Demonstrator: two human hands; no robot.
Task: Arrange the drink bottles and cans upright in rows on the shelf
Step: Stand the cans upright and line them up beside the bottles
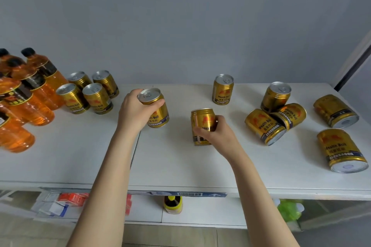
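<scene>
My left hand grips an upright gold can around its top, left of the shelf's middle. My right hand holds a second gold can at the centre of the white shelf. Several gold cans stand upright in a block at the back left. Orange drink bottles with black caps stand at the far left. One can stands alone at the back centre. To the right, one can stands and several cans lie on their sides.
A grey wall closes the back of the shelf. On the lower shelf are sachets and red packets, a yellow-lidded jar and a green item. A barcode label runs along the front edge.
</scene>
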